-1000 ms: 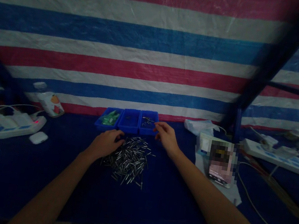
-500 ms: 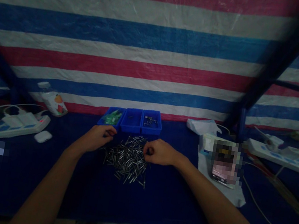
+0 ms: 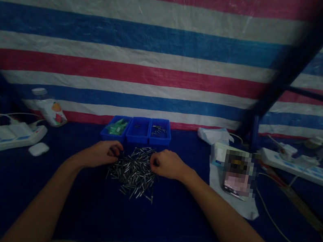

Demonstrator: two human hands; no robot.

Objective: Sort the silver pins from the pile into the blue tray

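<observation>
A heap of thin, shiny metal pins [image 3: 135,174], which look like blind rivets, lies on the dark blue tabletop [image 3: 132,223]. At the heap's upper left edge is my left hand [image 3: 103,154], its fingers curled in; whatever sits between the fingertips is too dark to make out. My right hand [image 3: 169,164] touches the upper right edge of the heap, thumb and forefinger pinched together in a ring. Behind the heap stand three blue trays: the left tray [image 3: 103,133] holds green plastic bags [image 3: 118,127], the middle tray [image 3: 137,137] little, the right tray [image 3: 159,141] several metal pins.
To the left are a bottle [image 3: 53,112], a power strip [image 3: 6,138] and a white case [image 3: 38,149]. On the right lie a crumpled white packet [image 3: 214,135], a partly blurred phone [image 3: 236,181] on a white sheet [image 3: 247,207], another power strip [image 3: 302,169] and a loose cable [image 3: 279,231].
My left hand has come down from beside the trays to the edge of the heap. The right hand keeps its pinch at the heap. The whole view has shifted slightly.
</observation>
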